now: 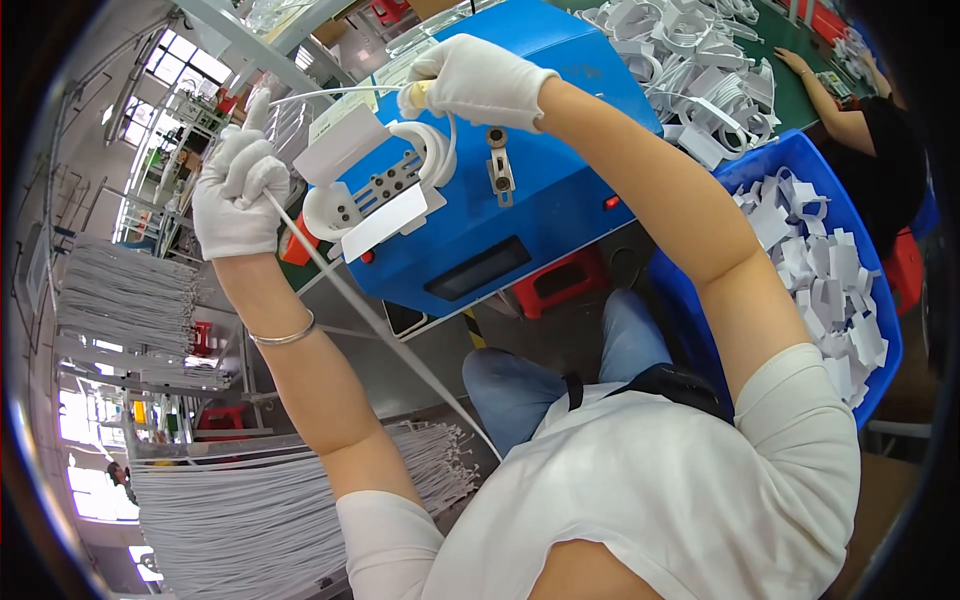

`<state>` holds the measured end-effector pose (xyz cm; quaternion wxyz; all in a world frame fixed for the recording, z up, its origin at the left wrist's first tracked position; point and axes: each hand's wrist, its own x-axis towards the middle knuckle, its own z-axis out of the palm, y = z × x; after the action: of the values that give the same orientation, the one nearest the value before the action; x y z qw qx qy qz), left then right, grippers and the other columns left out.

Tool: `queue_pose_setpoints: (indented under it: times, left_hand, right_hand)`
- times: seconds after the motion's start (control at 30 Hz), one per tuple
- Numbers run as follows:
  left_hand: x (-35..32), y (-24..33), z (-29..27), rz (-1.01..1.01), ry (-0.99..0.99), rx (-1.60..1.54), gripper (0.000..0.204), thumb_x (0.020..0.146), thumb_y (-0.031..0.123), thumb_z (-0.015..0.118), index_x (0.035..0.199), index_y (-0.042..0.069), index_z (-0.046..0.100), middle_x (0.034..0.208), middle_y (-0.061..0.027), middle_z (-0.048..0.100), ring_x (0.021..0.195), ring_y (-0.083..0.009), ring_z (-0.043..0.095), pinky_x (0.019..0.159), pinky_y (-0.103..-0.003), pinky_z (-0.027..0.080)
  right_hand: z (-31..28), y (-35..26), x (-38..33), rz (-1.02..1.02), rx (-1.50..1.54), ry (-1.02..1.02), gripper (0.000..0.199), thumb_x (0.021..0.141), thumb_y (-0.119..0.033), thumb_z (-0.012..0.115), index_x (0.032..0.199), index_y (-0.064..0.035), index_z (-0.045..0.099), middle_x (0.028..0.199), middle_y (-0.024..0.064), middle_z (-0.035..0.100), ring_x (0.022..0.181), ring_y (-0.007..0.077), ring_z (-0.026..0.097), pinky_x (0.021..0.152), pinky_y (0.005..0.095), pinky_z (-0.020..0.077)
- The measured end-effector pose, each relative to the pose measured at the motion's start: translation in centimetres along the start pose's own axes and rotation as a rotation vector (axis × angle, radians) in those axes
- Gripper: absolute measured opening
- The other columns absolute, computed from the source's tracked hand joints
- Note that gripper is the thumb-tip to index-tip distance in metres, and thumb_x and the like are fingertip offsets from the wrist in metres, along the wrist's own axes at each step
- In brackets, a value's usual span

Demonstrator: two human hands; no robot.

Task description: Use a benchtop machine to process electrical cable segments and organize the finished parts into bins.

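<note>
A blue machine (570, 150) stands in front of me, with a two-part winding head on top. White curved pieces of the head (436, 165) surround a slotted dark plate (385, 185), and white flaps (385, 222) stick out beside it. To the left of the head, my gloved left hand (240, 195) is closed round a white cable (370, 318), its index finger raised. That cable runs down past my lap. Above the head, my gloved right hand (475, 82) pinches a cable by a pale yellow piece (418, 95). A thin white length (330, 92) stretches between both hands.
A blue bin (880, 330) of wound cables with white tags stands at my right. More coils (690, 70) heap on the green table beyond, where another person's arm (825, 105) reaches in. Long straight cables (260, 520) lie in racks at my left. A red stool (565, 283) is under the machine.
</note>
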<state>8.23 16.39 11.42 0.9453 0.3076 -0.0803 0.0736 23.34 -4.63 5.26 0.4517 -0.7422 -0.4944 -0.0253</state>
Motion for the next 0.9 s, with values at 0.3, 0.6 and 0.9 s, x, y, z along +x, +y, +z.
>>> queue_pose_setpoints:
  times: [0.3, 0.6, 0.9]
  left_hand:
    - [-1.0, 0.4, -1.2, 0.041, -0.005, 0.012, 0.043, 0.1, 0.012, 0.033, 0.133, -0.014, 0.029, 0.058, 0.002, 0.033, 0.043, -0.0044, 0.027, 0.04, -0.02, 0.026]
    - [-3.8, 0.8, -5.5, 0.105, 0.068, -0.147, 0.039, 0.097, 0.01, 0.034, 0.128, -0.014, 0.038, 0.055, 0.0034, 0.032, 0.04, -0.0039, 0.027, 0.039, -0.021, 0.023]
    - [-1.2, 2.0, -4.0, 0.095, -0.028, -0.035, 0.037, 0.098, 0.011, 0.034, 0.124, -0.016, 0.039, 0.056, 0.0052, 0.032, 0.042, -0.0037, 0.028, 0.042, -0.021, 0.024]
  right_hand:
    - [0.9, 0.0, 0.6, 0.093, 0.181, -0.052, 0.023, 0.092, -0.022, 0.057, 0.1, -0.0043, 0.069, 0.073, 0.007, 0.061, 0.062, 0.0133, 0.053, 0.056, 0.0248, 0.0473]
    - [0.6, 0.1, 1.4, 0.037, 0.268, -0.052, 0.025, 0.094, -0.023, 0.053, 0.099, -0.0028, 0.067, 0.075, 0.0061, 0.061, 0.06, 0.0107, 0.053, 0.057, 0.0233, 0.0479]
    - [-0.2, -1.0, 0.4, 0.153, 0.212, -0.172, 0.022, 0.089, -0.023, 0.061, 0.094, -0.0025, 0.069, 0.071, 0.0067, 0.062, 0.061, 0.0121, 0.055, 0.057, 0.0241, 0.048]
